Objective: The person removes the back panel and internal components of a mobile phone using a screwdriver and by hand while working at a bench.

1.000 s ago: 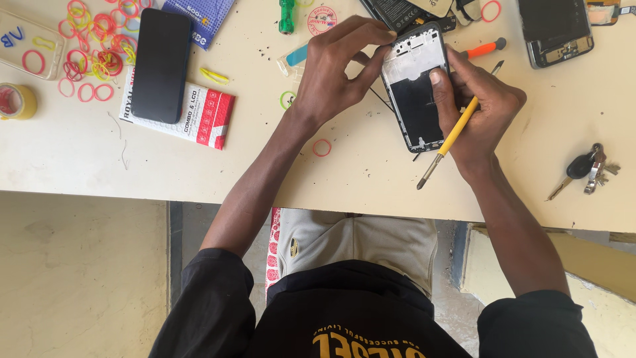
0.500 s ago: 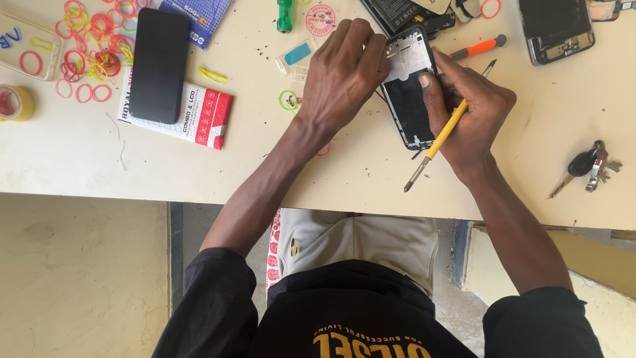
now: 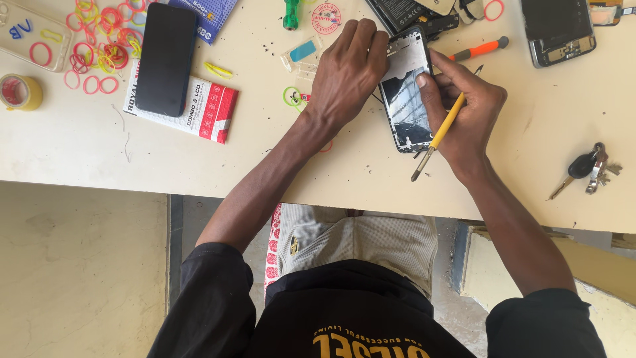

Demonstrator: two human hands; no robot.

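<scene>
Phone repair workbench. Cream table (image 3: 99, 152) strewn with opened phones: one along the far edge (image 3: 560, 30), another near mid-table (image 3: 405, 93). Orange-handled screwdriver (image 3: 478, 49), loose rubber bands (image 3: 93, 50) at far left corner, a parts box (image 3: 199, 106), tape roll (image 3: 20, 91).

The left hand (image 3: 348, 69) is covering the upper left edge of the opened phone (image 3: 405, 93), and the right hand (image 3: 464, 109) is hiding its right edge, so how the fingertips are gripping there cannot be told. The top edge of the picture is cutting off the second opened phone (image 3: 560, 30), the dark phone parts (image 3: 411, 13), the green tool (image 3: 290, 13) and the blue packet (image 3: 205, 13). The small parts inside the opened phone are showing too small to tell apart.
</scene>
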